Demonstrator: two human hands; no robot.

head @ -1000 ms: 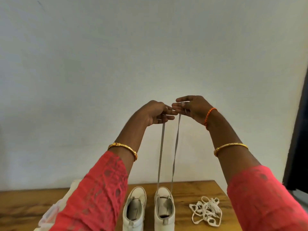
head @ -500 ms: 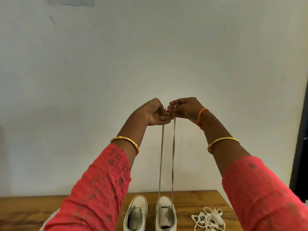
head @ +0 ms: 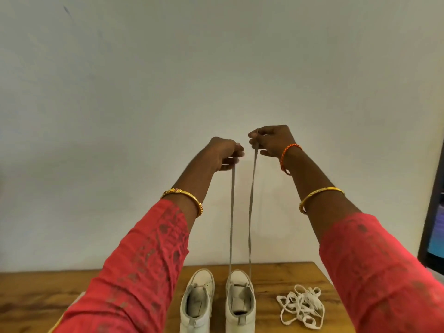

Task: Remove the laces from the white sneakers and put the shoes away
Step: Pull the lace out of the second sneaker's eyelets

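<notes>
Wood table (head: 276,275), L hand (head: 224,152) & R hand (head: 272,140) each pinching lace (head: 251,200) end, now apart

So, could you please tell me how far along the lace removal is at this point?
Done: one lace lies in a loose pile on the table, and the left sneaker shows no lace. In hand: the left hand and right hand pinch the two ends of the lace rising from the right sneaker. Left: pulling it free and putting the shoes away.

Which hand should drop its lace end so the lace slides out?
Probably the left hand: the right hand pinches its end of the lace higher, ready to pull.
</notes>
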